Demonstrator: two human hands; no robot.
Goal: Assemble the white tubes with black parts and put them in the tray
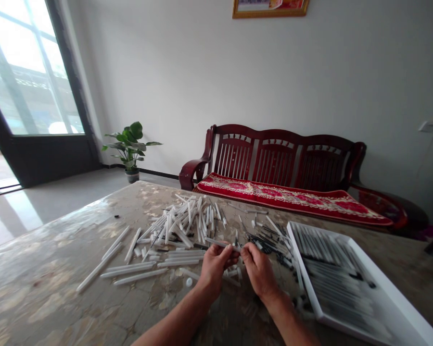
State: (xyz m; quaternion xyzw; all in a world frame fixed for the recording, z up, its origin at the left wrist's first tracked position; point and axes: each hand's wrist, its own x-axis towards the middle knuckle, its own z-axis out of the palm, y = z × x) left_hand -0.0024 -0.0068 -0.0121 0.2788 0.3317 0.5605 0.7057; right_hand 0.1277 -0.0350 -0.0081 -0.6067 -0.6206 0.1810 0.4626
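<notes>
A slim whitish pen-like tube (215, 242) is pinched in my left hand (215, 265), its far end sticking out to the left. My right hand (259, 270) has its fingers closed at the tube's right end, close beside the left fingertips. Whether a smaller part sits between the right fingers is hidden. Just beyond my hands, a heap of white tubes (182, 218) covers the table, and several longer white tubes (140, 277) lie to the left. Thin black parts (270, 240) are scattered beyond my right hand. A small round white cap (189, 282) lies near my left wrist.
On the right stands a white tray (377, 254) holding rows of slim clear-and-black pen-like pieces. The patterned tabletop (57, 293) spreads to the left. Behind it are a dark red wooden bench (274, 154) and a potted plant (130, 144).
</notes>
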